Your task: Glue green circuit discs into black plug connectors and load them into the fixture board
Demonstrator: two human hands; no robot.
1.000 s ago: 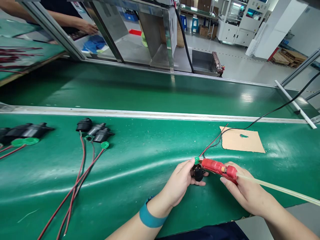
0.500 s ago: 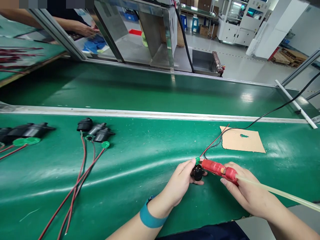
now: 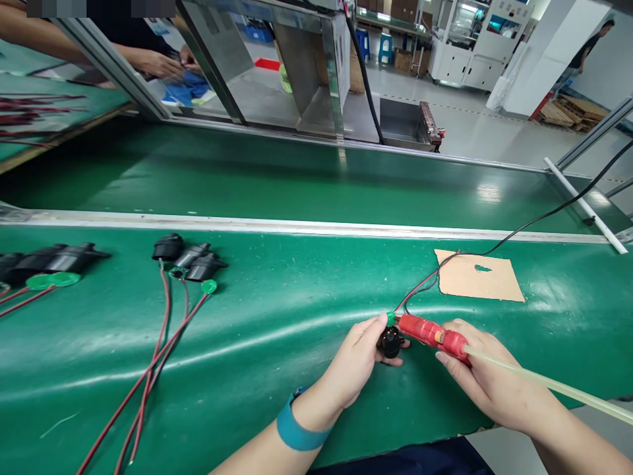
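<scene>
My left hand [image 3: 360,356], with a teal band at the wrist, is closed on a black part [image 3: 391,343] that has a green piece [image 3: 390,318] on its top. Thumb and finger pinch at the green piece. In my right hand [image 3: 487,373] is a red tool [image 3: 430,334] with a pale yellow hose [image 3: 558,382] running off to the right. The tool's tip meets or nearly meets the green piece; the exact contact is too small to tell. A thin red wire [image 3: 420,284] rises from the part, beside a black cable.
Black parts with red wires [image 3: 165,310] lie on the green mat [image 3: 277,297] at the left. Cardboard [image 3: 482,287] lies right of centre. A white rail [image 3: 297,225] crosses behind. Another person's hands [image 3: 165,64] are at upper left.
The free end of the red wire has swung slightly right over the cardboard. At upper left the other person's hands have moved. A person has appeared at far upper right.
</scene>
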